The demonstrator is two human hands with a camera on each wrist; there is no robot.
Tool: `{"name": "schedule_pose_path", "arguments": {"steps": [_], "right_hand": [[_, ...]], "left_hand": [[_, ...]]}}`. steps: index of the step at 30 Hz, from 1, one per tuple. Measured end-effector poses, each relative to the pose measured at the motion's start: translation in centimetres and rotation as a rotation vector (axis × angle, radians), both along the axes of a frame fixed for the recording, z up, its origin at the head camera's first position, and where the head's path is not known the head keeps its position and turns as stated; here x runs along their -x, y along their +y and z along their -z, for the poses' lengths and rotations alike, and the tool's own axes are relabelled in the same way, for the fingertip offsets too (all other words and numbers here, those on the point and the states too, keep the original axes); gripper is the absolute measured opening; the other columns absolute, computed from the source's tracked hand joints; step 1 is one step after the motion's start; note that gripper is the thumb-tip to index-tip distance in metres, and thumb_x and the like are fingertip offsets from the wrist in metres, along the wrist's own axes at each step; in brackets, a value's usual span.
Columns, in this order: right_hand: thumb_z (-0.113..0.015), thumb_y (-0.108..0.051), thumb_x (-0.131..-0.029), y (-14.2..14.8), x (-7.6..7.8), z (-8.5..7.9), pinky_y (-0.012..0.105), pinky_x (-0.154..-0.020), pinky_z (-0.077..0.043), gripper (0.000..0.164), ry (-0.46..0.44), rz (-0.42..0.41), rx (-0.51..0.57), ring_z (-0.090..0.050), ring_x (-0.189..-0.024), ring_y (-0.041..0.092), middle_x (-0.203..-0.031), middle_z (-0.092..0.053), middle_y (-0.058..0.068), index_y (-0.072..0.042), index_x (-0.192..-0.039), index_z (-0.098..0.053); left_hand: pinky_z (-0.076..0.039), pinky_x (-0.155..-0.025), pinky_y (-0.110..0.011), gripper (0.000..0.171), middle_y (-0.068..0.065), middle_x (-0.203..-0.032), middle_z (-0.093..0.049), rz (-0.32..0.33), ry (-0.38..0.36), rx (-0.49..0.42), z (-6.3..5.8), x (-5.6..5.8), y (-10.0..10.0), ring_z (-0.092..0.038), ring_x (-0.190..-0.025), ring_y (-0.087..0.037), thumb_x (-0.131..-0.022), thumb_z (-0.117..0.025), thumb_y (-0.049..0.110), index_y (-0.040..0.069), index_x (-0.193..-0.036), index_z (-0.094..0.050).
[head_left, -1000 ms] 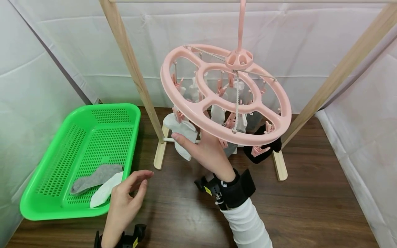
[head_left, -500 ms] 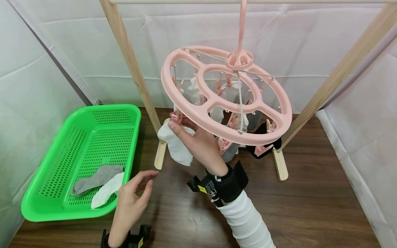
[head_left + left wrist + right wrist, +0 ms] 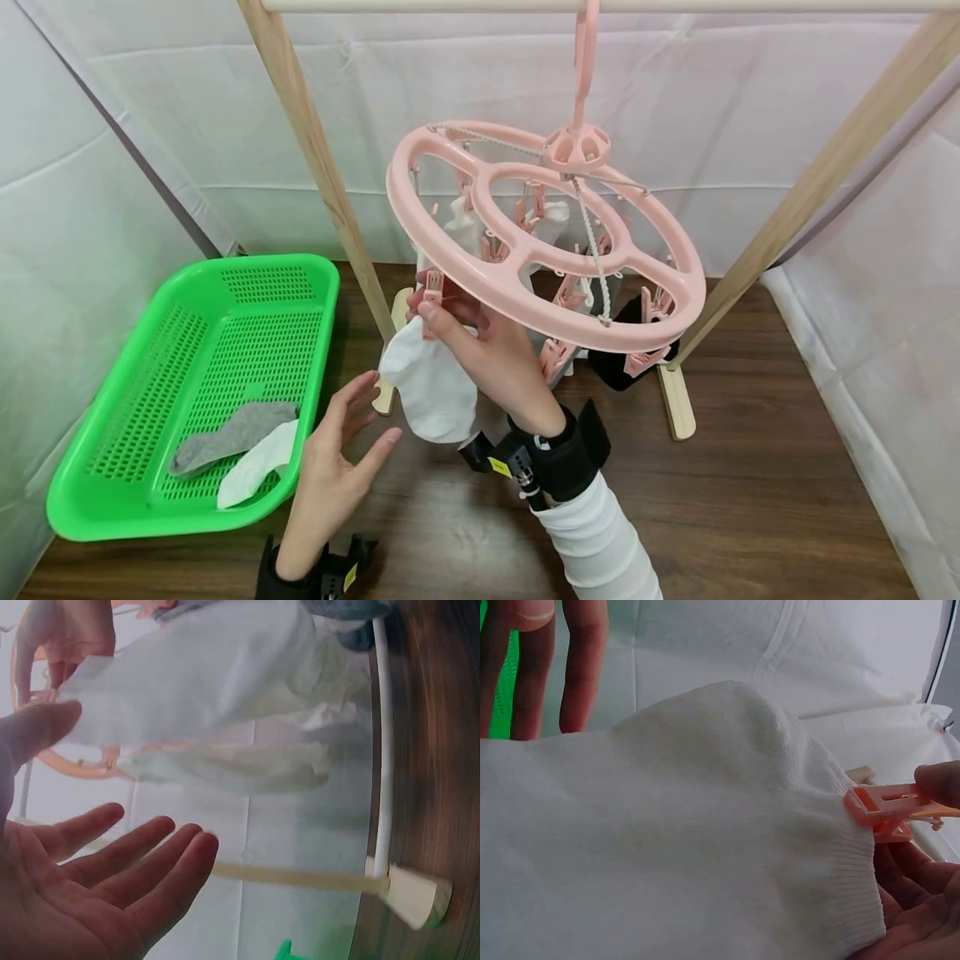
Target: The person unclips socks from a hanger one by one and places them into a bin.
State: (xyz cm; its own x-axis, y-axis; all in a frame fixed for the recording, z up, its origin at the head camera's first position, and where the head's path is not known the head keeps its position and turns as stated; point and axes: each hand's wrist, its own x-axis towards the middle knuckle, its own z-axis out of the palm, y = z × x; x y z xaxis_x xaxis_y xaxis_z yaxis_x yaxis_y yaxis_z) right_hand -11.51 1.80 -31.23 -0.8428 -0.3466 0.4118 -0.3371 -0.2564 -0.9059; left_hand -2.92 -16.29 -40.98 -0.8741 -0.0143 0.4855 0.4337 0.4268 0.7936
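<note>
My right hand (image 3: pixel 498 358) pinches a pink clothespin (image 3: pixel 432 286) under the near left rim of a pink round drying hanger (image 3: pixel 480 271). That clothespin bites the ribbed cuff of a white sock (image 3: pixel 705 825), which dangles below it. Close to the sock's left side is my left hand (image 3: pixel 333 458), its fingers spread and nothing between them. In the left wrist view, the left palm (image 3: pixel 67 900) faces the hanging cloth. Several other socks, white, grey and a black one (image 3: pixel 615 367), hang from the hanger, partly hidden by its ring and my right hand.
A green basket (image 3: pixel 67 492) stands at the left, with a grey sock (image 3: pixel 232 437) and a white sock (image 3: pixel 258 467) inside. The hanger is hooked on a rail (image 3: pixel 450 5) between wooden posts (image 3: pixel 311 142). White cloth walls surround the brown floor (image 3: pixel 765 500).
My right hand has taken hold of the clothespin and drawn it with the white sock nearer, tilting and turning the hanger. My left hand has risen toward the sock, fingers spreading.
</note>
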Motion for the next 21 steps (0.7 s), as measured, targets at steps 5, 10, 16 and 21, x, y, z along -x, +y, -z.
{"name": "schedule_pose_path", "arguments": {"steps": [5,10,16,21], "right_hand": [[-0.059,-0.004,-0.093,0.4,-0.1,-0.1,0.041,-0.078,-0.054,0.032,0.070,-0.032,-0.016,-0.064,-0.097,0.029,-0.106,-0.066,0.017,0.007,-0.123,-0.054],[-0.059,-0.007,-0.094,0.7,-0.1,0.0,0.042,-0.075,-0.055,0.036,0.112,-0.068,-0.033,-0.065,-0.094,0.027,-0.104,-0.067,0.017,0.006,-0.126,-0.051],[-0.060,-0.008,-0.094,1.1,-0.3,0.0,0.042,-0.073,-0.055,0.036,0.140,-0.108,-0.035,-0.066,-0.092,0.029,-0.103,-0.067,0.018,0.008,-0.126,-0.051],[-0.060,-0.006,-0.093,1.4,-0.4,-0.1,0.042,-0.073,-0.055,0.033,0.140,-0.102,-0.045,-0.066,-0.092,0.028,-0.102,-0.068,0.018,0.006,-0.124,-0.053]], "left_hand": [[-0.047,-0.091,-0.024,0.076,-0.019,-0.126,-0.058,0.082,0.040,-0.048,0.2,0.3,1.1,-0.061,-0.108,-0.032,-0.075,-0.074,-0.014,-0.001,-0.141,-0.039],[-0.053,-0.078,-0.025,0.084,-0.015,-0.107,-0.067,0.118,0.026,-0.119,0.0,0.3,1.8,-0.068,-0.088,-0.022,-0.076,-0.072,-0.016,0.002,-0.146,-0.030],[-0.052,-0.070,-0.021,0.078,-0.011,-0.089,-0.071,0.147,0.100,-0.114,0.0,0.4,2.5,-0.069,-0.073,-0.017,-0.078,-0.068,-0.019,-0.001,-0.145,-0.032],[-0.053,-0.069,-0.021,0.069,-0.012,-0.086,-0.071,0.137,0.187,-0.091,0.1,0.6,2.9,-0.069,-0.078,-0.018,-0.078,-0.062,-0.024,-0.005,-0.140,-0.037]]}}
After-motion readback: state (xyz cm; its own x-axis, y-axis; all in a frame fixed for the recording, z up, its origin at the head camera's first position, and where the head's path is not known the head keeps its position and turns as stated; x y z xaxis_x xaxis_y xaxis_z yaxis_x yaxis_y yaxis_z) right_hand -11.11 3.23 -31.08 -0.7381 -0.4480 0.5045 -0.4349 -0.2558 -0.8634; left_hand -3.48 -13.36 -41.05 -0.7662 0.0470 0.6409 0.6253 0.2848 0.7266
